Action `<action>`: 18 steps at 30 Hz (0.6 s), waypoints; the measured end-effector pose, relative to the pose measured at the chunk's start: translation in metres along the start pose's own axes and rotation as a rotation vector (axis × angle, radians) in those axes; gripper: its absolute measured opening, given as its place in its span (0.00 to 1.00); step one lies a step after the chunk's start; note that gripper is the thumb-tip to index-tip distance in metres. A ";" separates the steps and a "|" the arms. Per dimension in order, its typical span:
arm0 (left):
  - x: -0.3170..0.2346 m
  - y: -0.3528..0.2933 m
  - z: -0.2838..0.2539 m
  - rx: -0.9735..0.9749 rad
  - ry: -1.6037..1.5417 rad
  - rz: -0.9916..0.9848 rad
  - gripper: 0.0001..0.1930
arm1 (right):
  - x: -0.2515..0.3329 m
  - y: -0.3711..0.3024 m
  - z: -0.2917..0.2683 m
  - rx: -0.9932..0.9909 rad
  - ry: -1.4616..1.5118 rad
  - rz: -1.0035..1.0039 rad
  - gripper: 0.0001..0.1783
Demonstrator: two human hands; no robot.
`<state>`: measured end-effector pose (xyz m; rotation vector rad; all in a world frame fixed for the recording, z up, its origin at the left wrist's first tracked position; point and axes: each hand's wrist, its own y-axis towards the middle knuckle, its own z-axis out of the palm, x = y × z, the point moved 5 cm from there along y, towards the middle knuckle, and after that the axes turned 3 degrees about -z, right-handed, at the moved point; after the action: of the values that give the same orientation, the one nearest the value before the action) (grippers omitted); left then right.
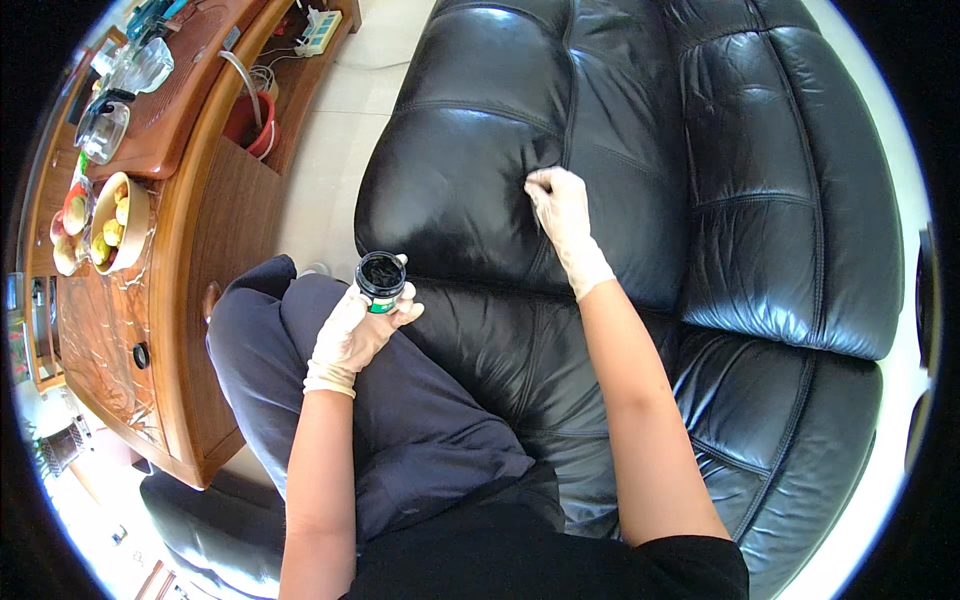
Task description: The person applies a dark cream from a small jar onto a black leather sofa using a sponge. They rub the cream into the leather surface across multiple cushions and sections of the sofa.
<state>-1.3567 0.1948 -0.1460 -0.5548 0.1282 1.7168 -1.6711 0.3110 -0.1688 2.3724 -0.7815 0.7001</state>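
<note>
My left hand (352, 335), in a pale thin glove, is wrapped round a small open jar (381, 277) with a black rim and a green label. Dark, glossy paste shows inside it. The jar is above my left knee, near the front of the black leather sofa (470, 180). My right hand (562, 208), gloved the same way, has its fingers curled together against the seat cushion, by a seam. Whatever those fingers pinch is hidden. The leather creases just beside the fingertips.
On my left stands a wooden table (200, 300) bearing a bowl of fruit (125, 225), bagged fruit (72, 222), glassware (103, 130) and a black ring-shaped lid (141, 355). A red bucket (252, 122) and a power strip (320, 33) lie beyond. The sofa's backrest (780, 190) rises at right.
</note>
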 end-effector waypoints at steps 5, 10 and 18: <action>0.001 -0.003 0.001 -0.027 0.013 0.011 0.41 | 0.001 -0.009 0.009 -0.073 -0.098 -0.004 0.06; -0.001 -0.003 0.003 -0.038 0.006 0.013 0.40 | 0.016 -0.024 -0.009 0.032 -0.219 -0.022 0.05; 0.001 -0.003 0.002 -0.047 0.015 0.026 0.41 | 0.006 0.006 0.004 -0.043 -0.206 0.002 0.07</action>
<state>-1.3549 0.1971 -0.1437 -0.6032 0.1058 1.7451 -1.6694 0.3022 -0.1656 2.4307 -0.8754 0.4392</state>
